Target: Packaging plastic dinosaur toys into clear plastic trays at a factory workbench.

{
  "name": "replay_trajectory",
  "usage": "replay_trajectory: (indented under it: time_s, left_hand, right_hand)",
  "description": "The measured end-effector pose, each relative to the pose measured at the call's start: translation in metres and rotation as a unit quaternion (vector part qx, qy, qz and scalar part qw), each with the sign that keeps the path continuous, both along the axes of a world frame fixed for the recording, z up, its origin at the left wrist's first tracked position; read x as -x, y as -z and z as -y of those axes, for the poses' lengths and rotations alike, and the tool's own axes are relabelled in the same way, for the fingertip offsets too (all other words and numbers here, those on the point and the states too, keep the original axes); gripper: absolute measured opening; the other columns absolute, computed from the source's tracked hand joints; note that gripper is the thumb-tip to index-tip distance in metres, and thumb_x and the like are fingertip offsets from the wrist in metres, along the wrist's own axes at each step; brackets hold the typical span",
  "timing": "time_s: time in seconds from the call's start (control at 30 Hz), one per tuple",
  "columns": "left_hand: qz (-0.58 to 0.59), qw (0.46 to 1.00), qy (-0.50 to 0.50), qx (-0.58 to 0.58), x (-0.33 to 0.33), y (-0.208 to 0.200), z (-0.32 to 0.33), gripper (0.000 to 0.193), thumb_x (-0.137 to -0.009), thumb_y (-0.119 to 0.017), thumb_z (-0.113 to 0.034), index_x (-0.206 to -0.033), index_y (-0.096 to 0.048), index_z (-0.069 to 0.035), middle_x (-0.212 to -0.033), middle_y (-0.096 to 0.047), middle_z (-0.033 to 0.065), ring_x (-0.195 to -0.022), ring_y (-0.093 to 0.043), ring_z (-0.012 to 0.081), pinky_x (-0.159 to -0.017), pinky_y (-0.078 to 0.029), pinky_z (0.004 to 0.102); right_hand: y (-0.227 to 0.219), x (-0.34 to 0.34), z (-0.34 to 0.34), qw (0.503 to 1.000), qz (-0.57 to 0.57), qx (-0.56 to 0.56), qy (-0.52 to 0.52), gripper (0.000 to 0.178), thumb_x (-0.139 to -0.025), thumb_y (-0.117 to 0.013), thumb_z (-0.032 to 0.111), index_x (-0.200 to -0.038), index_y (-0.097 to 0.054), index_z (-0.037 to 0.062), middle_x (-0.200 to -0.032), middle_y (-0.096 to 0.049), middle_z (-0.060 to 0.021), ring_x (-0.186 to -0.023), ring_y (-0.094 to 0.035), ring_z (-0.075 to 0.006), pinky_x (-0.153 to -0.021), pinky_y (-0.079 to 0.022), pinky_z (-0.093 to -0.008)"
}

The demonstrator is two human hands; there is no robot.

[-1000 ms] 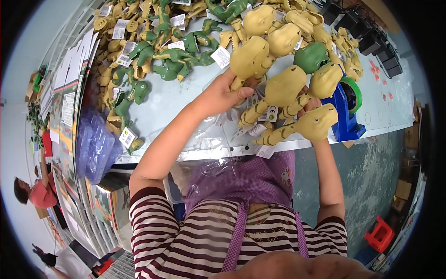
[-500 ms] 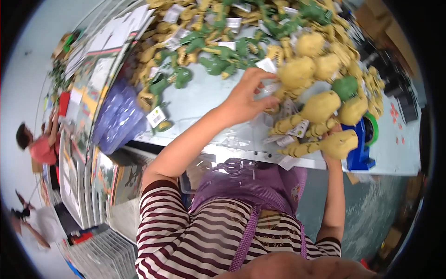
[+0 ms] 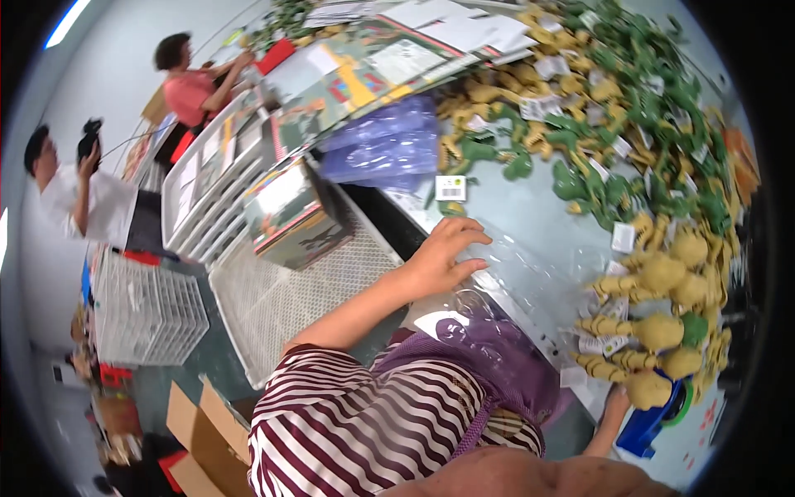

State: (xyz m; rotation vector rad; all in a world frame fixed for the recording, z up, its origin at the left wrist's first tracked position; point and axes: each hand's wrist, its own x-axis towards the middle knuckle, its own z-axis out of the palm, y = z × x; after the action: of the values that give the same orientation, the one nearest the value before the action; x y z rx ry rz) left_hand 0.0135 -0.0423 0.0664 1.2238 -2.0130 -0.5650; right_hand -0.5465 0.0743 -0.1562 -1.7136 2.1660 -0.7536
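My left hand (image 3: pixel 443 261) is over the table's near edge with its thumb and fingers apart. Clear plastic film (image 3: pixel 538 269) spreads from beside it toward the right, and I see no toy in this hand. By the near-right corner, my right hand (image 3: pixel 614 407) touches or sits just under a yellow toy (image 3: pixel 648 389) that looks like a dinosaur. The toy hides its fingers. Several similar yellow toys (image 3: pixel 659 331) with striped tails lie in a row beyond it, their white tags showing. A green toy part (image 3: pixel 694 329) shows among them.
Green and yellow toys (image 3: pixel 571 178) are heaped along the far side. A blue tape dispenser (image 3: pixel 642 435) stands by my right hand. Blue plastic bags (image 3: pixel 385 145), a printed box (image 3: pixel 302 219) and white crates (image 3: pixel 149 311) lie left. Two people (image 3: pixel 195 91) are in the background.
My view has swung to the left, so the toys now sit further right. My left hand has drawn back from the yellow toys toward the table's near edge. My right hand stays beside the nearest yellow toy.
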Motion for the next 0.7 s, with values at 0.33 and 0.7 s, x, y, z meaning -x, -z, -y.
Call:
replay_trajectory:
  time_s: [0.33, 0.7]
  left_hand:
    - [-0.129, 0.987, -0.089, -0.019, -0.028, -0.023, -0.019, 0.029, -0.081, -0.064, -0.011, -0.108, -0.055, -0.004, -0.106, -0.054, 0.0092, -0.095, -0.052, 0.0193, -0.082, -0.044, 0.0301]
    - [-0.134, 0.99, -0.04, -0.015, -0.016, -0.011, -0.01, 0.021, -0.08, -0.064, -0.006, -0.1, -0.059, -0.004, -0.103, -0.056, 0.0086, -0.092, -0.055, 0.0201, -0.076, -0.046, 0.029]
  right_hand:
    - [0.009, 0.011, 0.011, 0.996, 0.06, 0.036, -0.06, 0.031, -0.088, -0.046, 0.013, -0.111, -0.053, -0.0061, -0.113, -0.056, -0.0187, -0.105, -0.05, -0.0329, -0.093, -0.036, -0.0382]
    - [-0.083, -0.085, 0.018, 0.99, 0.127, -0.03, 0.052, 0.032, -0.089, -0.046, 0.014, -0.113, -0.052, -0.006, -0.114, -0.056, -0.0178, -0.104, -0.05, -0.0315, -0.092, -0.037, -0.038]
